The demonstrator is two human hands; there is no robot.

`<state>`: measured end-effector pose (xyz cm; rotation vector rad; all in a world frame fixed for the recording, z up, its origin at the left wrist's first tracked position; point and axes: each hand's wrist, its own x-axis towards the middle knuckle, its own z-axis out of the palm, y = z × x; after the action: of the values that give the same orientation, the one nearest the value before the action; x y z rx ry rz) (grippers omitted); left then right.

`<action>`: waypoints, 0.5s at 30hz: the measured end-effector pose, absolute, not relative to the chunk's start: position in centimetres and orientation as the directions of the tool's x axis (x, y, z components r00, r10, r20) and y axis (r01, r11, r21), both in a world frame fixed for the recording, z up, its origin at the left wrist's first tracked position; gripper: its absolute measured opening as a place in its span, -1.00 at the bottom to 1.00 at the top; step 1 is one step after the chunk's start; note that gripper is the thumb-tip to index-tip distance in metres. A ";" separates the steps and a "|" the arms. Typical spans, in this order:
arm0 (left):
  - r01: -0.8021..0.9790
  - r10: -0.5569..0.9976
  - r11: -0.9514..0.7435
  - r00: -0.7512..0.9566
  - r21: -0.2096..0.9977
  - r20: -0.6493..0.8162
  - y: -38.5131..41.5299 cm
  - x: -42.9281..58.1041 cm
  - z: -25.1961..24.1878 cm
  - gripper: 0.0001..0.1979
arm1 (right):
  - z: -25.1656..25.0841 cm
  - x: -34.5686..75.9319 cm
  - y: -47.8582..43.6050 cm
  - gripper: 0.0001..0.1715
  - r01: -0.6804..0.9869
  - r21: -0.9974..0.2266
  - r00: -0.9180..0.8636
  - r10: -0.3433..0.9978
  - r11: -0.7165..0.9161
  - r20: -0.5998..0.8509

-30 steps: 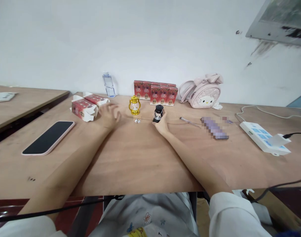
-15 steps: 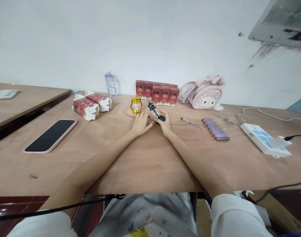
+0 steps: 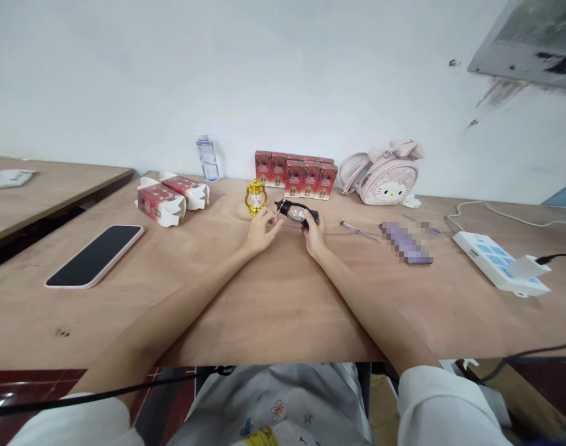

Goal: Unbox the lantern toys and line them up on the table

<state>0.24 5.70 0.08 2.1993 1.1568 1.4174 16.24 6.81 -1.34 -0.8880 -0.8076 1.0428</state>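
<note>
Both my hands meet over the middle of the wooden table. My right hand grips a small black toy lantern, held sideways a little above the table. My left hand pinches the lantern's left end with its fingertips. A small gold toy lantern stands upright just behind my left hand, apart from it.
Several red boxes line the wall; two opened ones lie at left. A water bottle, black phone, pink bag, screwdriver and white power strip also sit on the table.
My left hand came from the opened boxes to the black lantern. My right hand lifted the lantern off the table and turned it on its side.
</note>
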 end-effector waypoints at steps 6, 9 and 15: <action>0.181 0.936 -0.350 0.032 0.919 0.350 8.6 -0.5 -1.3 -0.46 | -1.2 16.3 6.6 -0.55 -0.366 -0.905 0.320 0.942 0.219 0.098; 0.126 0.950 -0.311 0.063 0.942 0.305 9.2 -0.7 -1.8 -0.40 | -1.2 16.2 6.4 -0.52 -0.344 -0.919 0.195 0.972 0.193 0.131; 0.073 0.955 -0.262 0.166 0.962 0.247 8.1 -0.8 -1.3 -0.39 | -1.1 16.2 6.2 -0.49 -0.332 -0.931 0.080 0.988 0.153 0.134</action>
<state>-0.80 8.13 -1.32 1.5387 1.0257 1.2281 16.18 6.22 -1.05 -0.8778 -0.9816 1.2061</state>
